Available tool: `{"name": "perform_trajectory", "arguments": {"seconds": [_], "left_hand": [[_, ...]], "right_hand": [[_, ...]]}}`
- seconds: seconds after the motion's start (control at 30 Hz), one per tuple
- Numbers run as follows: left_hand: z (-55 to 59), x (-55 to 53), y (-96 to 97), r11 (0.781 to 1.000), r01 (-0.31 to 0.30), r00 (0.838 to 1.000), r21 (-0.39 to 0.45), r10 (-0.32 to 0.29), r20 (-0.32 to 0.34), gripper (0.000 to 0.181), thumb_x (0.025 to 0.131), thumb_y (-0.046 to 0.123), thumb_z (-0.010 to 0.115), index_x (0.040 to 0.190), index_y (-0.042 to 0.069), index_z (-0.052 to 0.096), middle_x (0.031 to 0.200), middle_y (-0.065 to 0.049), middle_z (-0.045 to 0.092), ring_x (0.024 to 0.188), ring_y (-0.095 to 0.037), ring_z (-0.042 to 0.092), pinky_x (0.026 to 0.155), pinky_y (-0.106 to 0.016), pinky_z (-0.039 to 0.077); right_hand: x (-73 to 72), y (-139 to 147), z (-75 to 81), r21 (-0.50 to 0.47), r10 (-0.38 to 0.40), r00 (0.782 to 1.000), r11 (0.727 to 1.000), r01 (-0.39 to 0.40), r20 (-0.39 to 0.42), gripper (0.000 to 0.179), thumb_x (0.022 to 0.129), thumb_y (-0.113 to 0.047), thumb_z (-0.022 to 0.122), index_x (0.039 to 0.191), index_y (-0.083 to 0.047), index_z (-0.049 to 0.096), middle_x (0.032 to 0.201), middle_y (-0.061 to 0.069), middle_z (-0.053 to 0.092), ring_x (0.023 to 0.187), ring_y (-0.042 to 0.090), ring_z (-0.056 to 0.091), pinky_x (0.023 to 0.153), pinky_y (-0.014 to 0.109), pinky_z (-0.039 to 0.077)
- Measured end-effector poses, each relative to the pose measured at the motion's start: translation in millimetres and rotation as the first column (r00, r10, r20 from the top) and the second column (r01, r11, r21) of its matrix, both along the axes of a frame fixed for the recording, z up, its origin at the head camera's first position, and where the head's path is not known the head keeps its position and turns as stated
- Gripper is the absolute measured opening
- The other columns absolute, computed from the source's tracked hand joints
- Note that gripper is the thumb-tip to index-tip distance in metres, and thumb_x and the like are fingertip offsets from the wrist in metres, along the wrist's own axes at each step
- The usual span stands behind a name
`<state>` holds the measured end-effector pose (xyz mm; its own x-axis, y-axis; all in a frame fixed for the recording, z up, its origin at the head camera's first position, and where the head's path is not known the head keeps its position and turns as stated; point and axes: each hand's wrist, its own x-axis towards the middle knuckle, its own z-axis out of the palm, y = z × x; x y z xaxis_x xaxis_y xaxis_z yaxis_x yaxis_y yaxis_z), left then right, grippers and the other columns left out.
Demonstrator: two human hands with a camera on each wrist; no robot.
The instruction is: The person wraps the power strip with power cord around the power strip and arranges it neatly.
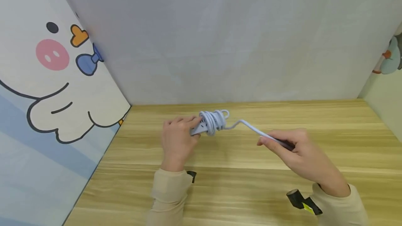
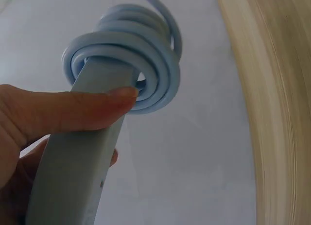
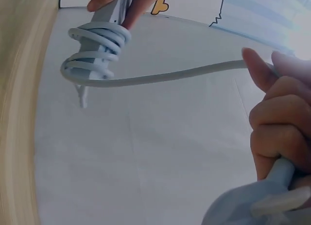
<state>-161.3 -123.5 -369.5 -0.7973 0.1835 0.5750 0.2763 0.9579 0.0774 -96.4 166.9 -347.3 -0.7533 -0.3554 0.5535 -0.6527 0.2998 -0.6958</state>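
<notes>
In the head view, my left hand (image 1: 179,138) grips one end of a white power strip (image 1: 198,129), its sockets facing up. Several turns of the strip's pale cord (image 1: 214,121) are wound round the other end. The left wrist view shows the thumb (image 2: 97,108) pressed along the strip's flat side (image 2: 73,171), just below the coils. From the coils a length of cord (image 3: 170,77) runs to my right hand (image 1: 301,156), which pinches it between thumb and forefinger. The right wrist view shows the curled fingers round the cord, with a white plug (image 3: 243,200) below them.
Below the hands lies a wood-grain tabletop (image 1: 238,184). A pale cloth wall (image 1: 232,44) rises at its back edge, and a cartoon-printed panel (image 1: 37,114) borders the left. Black wrist mounts (image 1: 295,198) sit at the sleeves.
</notes>
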Motion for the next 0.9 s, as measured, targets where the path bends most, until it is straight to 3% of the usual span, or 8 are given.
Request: {"name": "perform_trajectory", "arguments": {"seconds": [0.13,0.27,0.43,0.57,0.7,0.77,0.83,0.9], "left_hand": [[-1.5,4.2,11.6,0.998,0.063,0.994,-0.028,-0.060,0.094,0.050,0.068,0.020,0.094,0.115,0.028,0.079,0.116,0.006,0.077,0.103,-0.022,0.073,0.087,-0.042,0.051],[-5.4,4.2,18.3,0.997,0.077,0.994,-0.028,-0.075,0.084,0.048,0.069,0.020,0.093,0.114,0.029,0.079,0.114,0.007,0.077,0.101,-0.021,0.073,0.084,-0.041,0.049],[-11.5,-1.8,15.3,0.993,-0.043,0.999,0.108,0.043,-0.002,0.042,0.076,0.019,0.088,0.116,0.023,0.078,0.115,-0.001,0.077,0.098,-0.028,0.073,0.085,-0.048,0.052],[-12.6,-6.2,6.8,0.950,-0.156,0.978,0.272,0.188,-0.095,0.041,0.077,0.022,0.087,0.116,0.018,0.078,0.115,-0.006,0.077,0.096,-0.034,0.073,0.083,-0.051,0.052],[-13.2,-9.4,-1.0,0.898,-0.165,0.956,0.408,0.247,-0.157,0.045,0.074,0.025,0.088,0.116,0.015,0.078,0.115,-0.010,0.076,0.093,-0.037,0.072,0.079,-0.052,0.051],[-14.0,-10.6,-3.2,0.886,-0.148,0.951,0.440,0.250,-0.183,0.045,0.073,0.026,0.088,0.115,0.013,0.078,0.115,-0.011,0.076,0.093,-0.038,0.072,0.078,-0.052,0.051],[-14.1,-11.0,-3.5,0.895,-0.140,0.953,0.423,0.238,-0.188,0.045,0.073,0.026,0.088,0.115,0.014,0.078,0.116,-0.011,0.076,0.093,-0.038,0.072,0.079,-0.053,0.051],[-14.3,-10.9,-1.8,0.922,-0.144,0.964,0.359,0.213,-0.160,0.043,0.075,0.026,0.088,0.116,0.016,0.078,0.117,-0.009,0.076,0.095,-0.037,0.072,0.081,-0.053,0.051]], "right_hand": [[2.0,-1.7,4.3,0.003,0.029,0.997,1.000,-0.029,-0.065,0.028,0.087,0.013,0.067,0.096,-0.012,0.078,0.077,-0.012,0.068,0.052,-0.002,0.038,0.045,0.015,0.036],[5.2,-4.7,9.3,0.046,0.088,0.995,0.995,-0.086,-0.053,0.032,0.086,0.011,0.070,0.092,-0.020,0.076,0.061,-0.013,0.052,0.052,-0.005,0.031,0.045,0.011,0.031],[7.3,-6.5,11.3,0.103,0.132,0.991,0.986,-0.132,0.003,0.033,0.092,0.001,0.070,0.087,-0.032,0.070,0.056,-0.005,0.032,0.057,-0.011,0.023,0.046,0.010,0.025],[7.2,-5.9,10.5,0.142,0.132,0.990,0.980,-0.138,0.051,0.025,0.095,-0.005,0.068,0.087,-0.028,0.072,0.058,-0.011,0.030,0.057,-0.010,0.025,0.045,0.013,0.027],[6.3,-4.2,8.0,0.229,0.138,0.982,0.959,-0.165,0.131,0.019,0.099,-0.012,0.065,0.089,-0.026,0.074,0.064,-0.021,0.035,0.056,-0.009,0.029,0.047,0.015,0.032],[6.5,-4.0,7.1,0.230,0.143,0.977,0.957,-0.176,0.157,0.019,0.099,-0.012,0.064,0.090,-0.026,0.074,0.064,-0.021,0.036,0.056,-0.009,0.029,0.047,0.015,0.032],[6.9,-3.8,6.1,0.198,0.158,0.977,0.963,-0.184,0.143,0.020,0.099,-0.009,0.064,0.090,-0.024,0.073,0.062,-0.017,0.035,0.057,-0.009,0.029,0.046,0.015,0.032],[7.8,-4.3,5.7,0.140,0.149,0.983,0.977,-0.164,0.107,0.023,0.097,-0.005,0.065,0.090,-0.025,0.073,0.059,-0.013,0.034,0.056,-0.009,0.027,0.045,0.015,0.030]]}}
